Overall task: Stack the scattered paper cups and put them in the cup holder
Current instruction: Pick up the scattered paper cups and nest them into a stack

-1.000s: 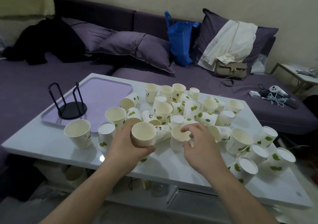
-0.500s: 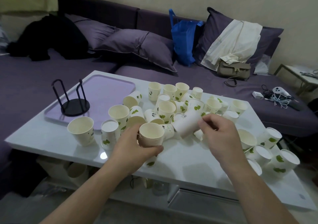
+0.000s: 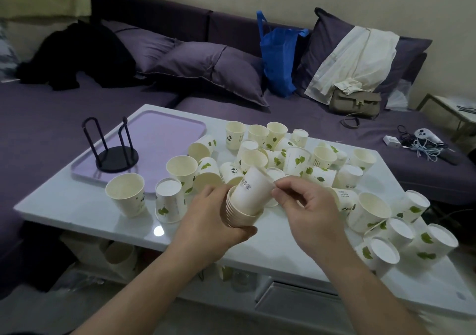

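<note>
Stacking is in hand: the stack (image 3: 240, 212) is gripped by the left hand (image 3: 213, 221), while 1 cup (image 3: 253, 191) is pinched by the right hand (image 3: 313, 212) and half inserted. Next, it should be pushed fully down; the holder (image 3: 113, 149) waits empty on the tray (image 3: 159, 133).

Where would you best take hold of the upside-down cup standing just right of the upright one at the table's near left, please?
Grip the upside-down cup around its side wall near the top, coming from above or from the near side. Its closed base faces up, so there is no open rim to pinch. The narrow end is uppermost and easiest to span. The upright cup stands close on its left, so keep the fingers off that side.
</note>
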`<state>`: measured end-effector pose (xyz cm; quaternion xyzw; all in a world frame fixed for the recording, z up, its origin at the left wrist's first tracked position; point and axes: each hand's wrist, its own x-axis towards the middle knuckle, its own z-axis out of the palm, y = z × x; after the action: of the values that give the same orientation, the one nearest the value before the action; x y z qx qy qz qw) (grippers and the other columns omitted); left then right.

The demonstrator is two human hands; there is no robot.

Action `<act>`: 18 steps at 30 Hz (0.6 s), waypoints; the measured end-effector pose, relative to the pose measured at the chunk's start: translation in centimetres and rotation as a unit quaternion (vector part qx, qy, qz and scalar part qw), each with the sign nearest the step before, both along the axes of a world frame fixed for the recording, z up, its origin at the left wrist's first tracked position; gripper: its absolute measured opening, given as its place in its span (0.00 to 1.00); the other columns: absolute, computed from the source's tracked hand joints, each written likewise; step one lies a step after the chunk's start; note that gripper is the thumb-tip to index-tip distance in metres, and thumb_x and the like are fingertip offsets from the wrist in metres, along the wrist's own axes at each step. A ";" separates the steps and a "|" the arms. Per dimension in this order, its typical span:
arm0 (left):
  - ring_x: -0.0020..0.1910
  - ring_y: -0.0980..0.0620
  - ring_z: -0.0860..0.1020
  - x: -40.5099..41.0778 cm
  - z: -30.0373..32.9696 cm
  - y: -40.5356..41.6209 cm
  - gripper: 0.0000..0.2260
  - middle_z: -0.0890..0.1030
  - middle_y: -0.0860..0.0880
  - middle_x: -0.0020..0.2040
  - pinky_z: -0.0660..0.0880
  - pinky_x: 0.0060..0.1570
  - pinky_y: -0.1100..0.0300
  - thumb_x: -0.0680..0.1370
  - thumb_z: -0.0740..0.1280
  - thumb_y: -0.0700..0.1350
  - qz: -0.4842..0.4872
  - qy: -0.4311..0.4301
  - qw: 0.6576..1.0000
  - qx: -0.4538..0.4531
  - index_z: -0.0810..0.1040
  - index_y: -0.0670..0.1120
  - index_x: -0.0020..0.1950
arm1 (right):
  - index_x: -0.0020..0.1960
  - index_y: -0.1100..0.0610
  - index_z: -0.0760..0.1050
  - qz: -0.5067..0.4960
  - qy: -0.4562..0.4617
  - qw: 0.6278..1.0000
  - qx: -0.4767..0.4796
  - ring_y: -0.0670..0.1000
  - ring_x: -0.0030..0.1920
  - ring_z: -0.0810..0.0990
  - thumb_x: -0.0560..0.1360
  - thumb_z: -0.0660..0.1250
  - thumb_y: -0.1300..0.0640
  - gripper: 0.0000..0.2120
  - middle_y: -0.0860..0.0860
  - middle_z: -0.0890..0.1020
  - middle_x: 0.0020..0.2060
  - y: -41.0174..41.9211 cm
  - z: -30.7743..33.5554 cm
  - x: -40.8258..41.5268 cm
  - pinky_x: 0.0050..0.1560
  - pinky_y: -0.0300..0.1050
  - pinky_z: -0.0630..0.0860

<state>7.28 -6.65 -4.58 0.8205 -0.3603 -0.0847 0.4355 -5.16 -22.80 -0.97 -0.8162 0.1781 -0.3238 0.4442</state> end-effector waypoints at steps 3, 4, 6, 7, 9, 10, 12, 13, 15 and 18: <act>0.54 0.59 0.75 -0.2 -0.1 -0.1 0.33 0.74 0.63 0.56 0.74 0.53 0.60 0.67 0.85 0.59 0.005 -0.002 1.000 0.004 0.76 0.60 0.68 | 0.48 0.52 0.86 0.019 0.018 0.990 -0.141 0.46 0.49 0.82 0.77 0.76 0.64 0.08 0.42 0.86 0.44 0.6 -1.2 0.1 0.51 0.34 0.76; 0.54 0.60 0.75 -0.3 -0.2 -0.1 0.33 0.75 0.63 0.56 0.74 0.51 0.62 0.67 0.85 0.60 0.006 0.001 1.000 0.001 0.76 0.59 0.69 | 0.49 0.53 0.86 0.030 0.024 0.981 -0.190 0.45 0.50 0.81 0.77 0.76 0.64 0.06 0.43 0.86 0.45 0.7 -1.6 0.2 0.52 0.35 0.76; 0.56 0.61 0.75 -0.3 -0.3 -0.1 0.34 0.75 0.63 0.57 0.73 0.50 0.66 0.68 0.85 0.59 0.003 0.009 1.000 -0.010 0.76 0.60 0.70 | 0.50 0.54 0.85 0.057 0.043 0.966 -0.249 0.45 0.50 0.78 0.78 0.73 0.63 0.05 0.43 0.85 0.46 0.9 -2.2 0.3 0.52 0.38 0.75; 0.56 0.62 0.75 -0.3 -0.3 0.0 0.33 0.75 0.64 0.57 0.73 0.50 0.67 0.68 0.85 0.58 0.003 0.009 1.000 -0.014 0.76 0.60 0.70 | 0.50 0.53 0.84 0.067 0.058 0.960 -0.265 0.45 0.50 0.77 0.79 0.72 0.62 0.05 0.42 0.85 0.47 1.0 -2.3 0.4 0.52 0.39 0.75; 0.56 0.62 0.75 -0.2 -0.3 0.2 0.32 0.75 0.64 0.57 0.73 0.48 0.70 0.68 0.85 0.58 0.002 0.018 1.000 -0.018 0.75 0.62 0.68 | 0.54 0.52 0.85 0.072 0.078 0.952 -0.286 0.45 0.54 0.76 0.80 0.70 0.59 0.06 0.41 0.84 0.51 1.1 -2.5 0.3 0.55 0.40 0.75; 0.56 0.62 0.75 -0.2 -0.3 0.2 0.31 0.75 0.64 0.58 0.73 0.47 0.70 0.69 0.85 0.57 0.002 0.028 0.999 -0.021 0.75 0.63 0.67 | 0.57 0.51 0.85 0.067 0.080 0.953 -0.285 0.45 0.57 0.76 0.80 0.69 0.57 0.09 0.41 0.83 0.55 1.2 -2.5 0.3 0.59 0.39 0.75; 0.56 0.62 0.76 -0.1 -0.3 0.3 0.30 0.76 0.63 0.58 0.74 0.50 0.67 0.69 0.85 0.56 0.006 0.041 0.999 -0.031 0.75 0.64 0.65 | 0.69 0.49 0.80 0.056 0.092 0.958 -0.265 0.43 0.66 0.74 0.81 0.67 0.52 0.17 0.41 0.79 0.65 1.5 -2.1 0.1 0.67 0.33 0.69; 0.56 0.62 0.76 0.1 -0.3 0.3 0.29 0.77 0.62 0.58 0.75 0.52 0.65 0.68 0.85 0.55 0.010 0.044 0.998 -0.036 0.75 0.64 0.65 | 0.75 0.47 0.76 0.062 0.109 0.957 -0.261 0.41 0.71 0.70 0.82 0.65 0.50 0.22 0.40 0.75 0.70 1.8 -1.8 0.1 0.71 0.31 0.65; 0.56 0.62 0.77 0.3 -0.3 0.3 0.29 0.77 0.61 0.58 0.76 0.54 0.61 0.67 0.84 0.53 0.019 0.043 0.998 -0.038 0.77 0.62 0.65 | 0.83 0.44 0.64 0.100 0.169 0.938 -0.284 0.39 0.80 0.60 0.83 0.61 0.45 0.28 0.38 0.65 0.80 2.5 -1.7 0.2 0.78 0.35 0.59; 0.59 0.59 0.77 0.5 -0.3 0.4 0.29 0.77 0.61 0.58 0.78 0.59 0.57 0.66 0.83 0.48 0.022 0.039 0.998 -0.032 0.79 0.61 0.64 | 0.87 0.42 0.51 0.144 0.243 0.911 -0.301 0.34 0.83 0.41 0.85 0.57 0.41 0.32 0.34 0.51 0.85 3.1 -2.1 0.5 0.84 0.39 0.50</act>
<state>7.82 -6.24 -4.90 0.8098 -0.3277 -0.0959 0.4772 -4.67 -19.71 -3.11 -0.9814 0.0548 -0.0863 0.1627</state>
